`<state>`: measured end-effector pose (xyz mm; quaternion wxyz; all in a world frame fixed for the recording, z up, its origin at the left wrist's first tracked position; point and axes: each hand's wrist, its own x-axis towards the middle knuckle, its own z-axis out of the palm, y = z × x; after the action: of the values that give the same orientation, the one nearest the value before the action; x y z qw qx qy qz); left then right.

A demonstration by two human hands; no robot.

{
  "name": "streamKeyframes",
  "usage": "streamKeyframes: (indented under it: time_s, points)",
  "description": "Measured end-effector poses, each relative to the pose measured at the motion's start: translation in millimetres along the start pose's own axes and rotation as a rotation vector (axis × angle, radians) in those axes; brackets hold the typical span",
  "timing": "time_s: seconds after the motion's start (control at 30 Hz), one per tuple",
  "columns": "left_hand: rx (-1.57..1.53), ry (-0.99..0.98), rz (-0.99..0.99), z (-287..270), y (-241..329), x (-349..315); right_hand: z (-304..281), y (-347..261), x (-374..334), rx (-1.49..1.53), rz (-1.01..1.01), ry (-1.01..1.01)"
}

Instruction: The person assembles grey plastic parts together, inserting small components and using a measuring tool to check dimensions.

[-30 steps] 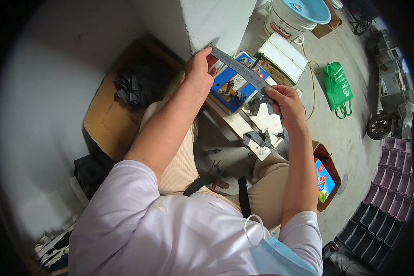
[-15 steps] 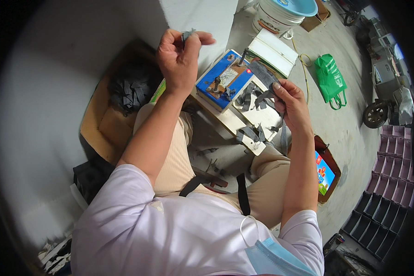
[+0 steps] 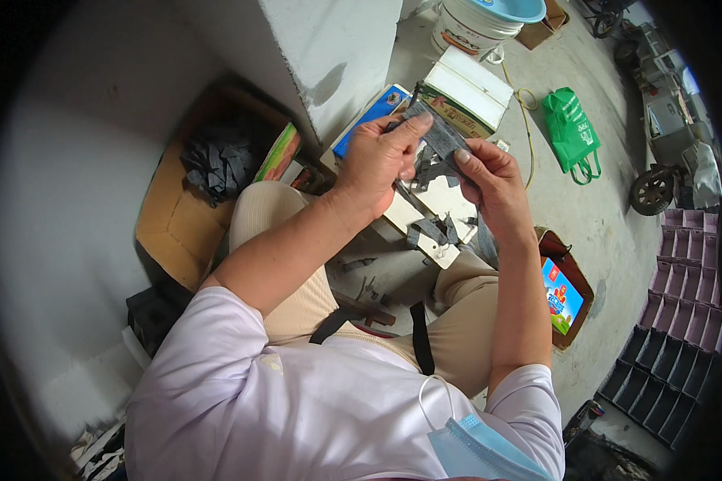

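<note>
A dark grey fabric strip (image 3: 447,136) is stretched between my two hands above a low work stand. My left hand (image 3: 375,164) is closed, its thumb pressed on the strip's far end. The near end is pinched between the thumb and fingers of my right hand (image 3: 501,191). Partly behind my left hand is a blue-topped box (image 3: 383,104) with an upright metal pin (image 3: 416,90). More cut grey strips (image 3: 427,233) lie on a white board (image 3: 441,256) below my hands.
At left a cardboard box (image 3: 171,228) holds a pile of dark strips (image 3: 217,168) beside a white pillar (image 3: 329,48). A white box (image 3: 469,84), a bucket (image 3: 469,32) and a green bag (image 3: 571,132) stand beyond. At right are a carton (image 3: 564,297) and partitioned trays (image 3: 658,377).
My left hand came down and right from beside the pillar, where it pinched a small grey scrap, and now grips the strip. My right hand shifted slightly left and down.
</note>
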<state>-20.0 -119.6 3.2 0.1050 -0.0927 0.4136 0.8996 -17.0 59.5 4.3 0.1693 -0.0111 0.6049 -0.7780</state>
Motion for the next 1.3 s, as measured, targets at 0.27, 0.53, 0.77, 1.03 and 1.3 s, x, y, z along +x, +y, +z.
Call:
streamKeyframes:
  time_s: [0.27, 0.53, 0.77, 1.03, 1.3]
  points:
    - [0.001, 0.177, 0.174, -41, 39, 35, -4, -9, 6, -0.205, 0.104, -0.034]
    - [-0.1, 0.377, -0.089, -84, 33, 72, 7, -4, 19, -0.265, 0.138, 0.005]
    - [-0.129, 0.435, -0.118, -97, 31, 86, 14, 3, 36, -0.235, 0.145, -0.042]
    - [-0.147, 0.46, -0.086, -102, 27, 91, 17, 5, 41, -0.222, 0.15, -0.043]
    - [-0.166, 0.477, -0.077, -100, 26, 93, 14, 8, 44, -0.21, 0.155, -0.032]
